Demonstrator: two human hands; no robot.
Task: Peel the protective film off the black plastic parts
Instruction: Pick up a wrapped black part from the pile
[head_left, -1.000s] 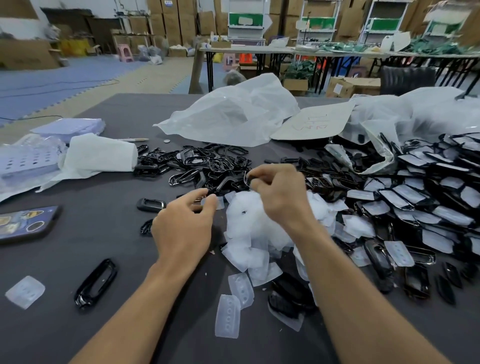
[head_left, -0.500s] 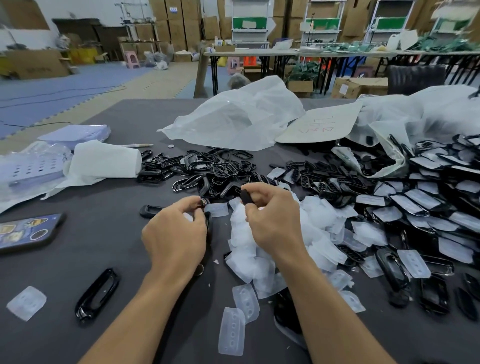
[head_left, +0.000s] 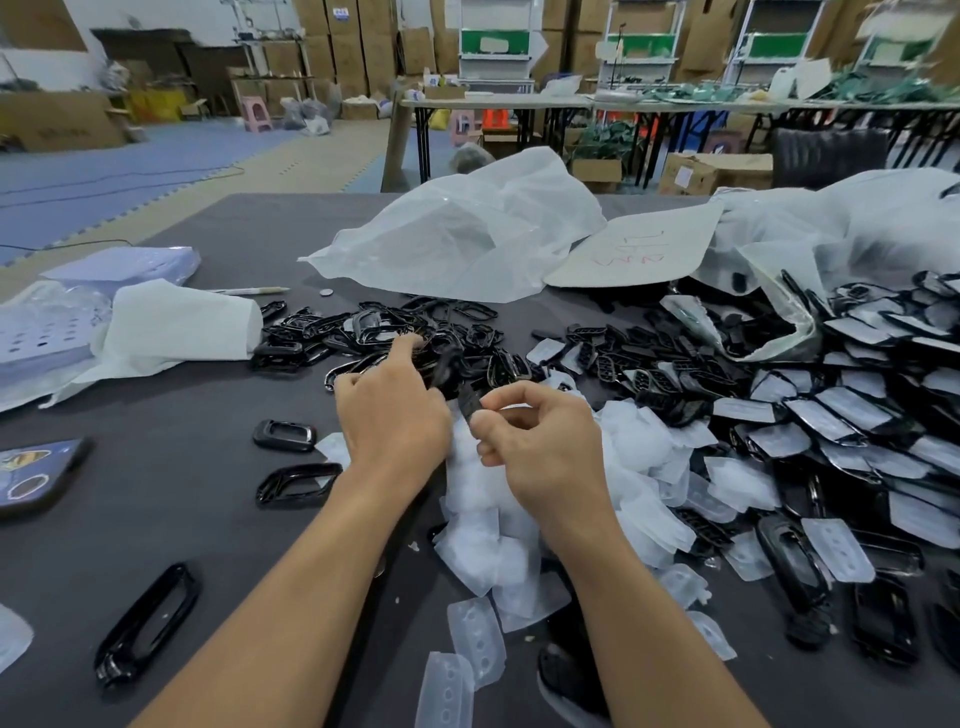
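Evidently the right hand (head_left: 540, 452) pinches a small black plastic part (head_left: 469, 402) over the white heap of peeled film (head_left: 483, 525), so scraps fall there, while the left hand (head_left: 392, 415), forefinger outstretched, points toward the bare black frames (head_left: 384, 327), its grip unclear.

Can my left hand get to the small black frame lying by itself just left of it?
Probably yes: the small black frame lies alone on the tabletop beside the left hand, with only a flat film scrap between.

peeled film pile (head_left: 519, 525) between bare parts (head_left: 384, 338) left, filmed parts (head_left: 852, 415) right
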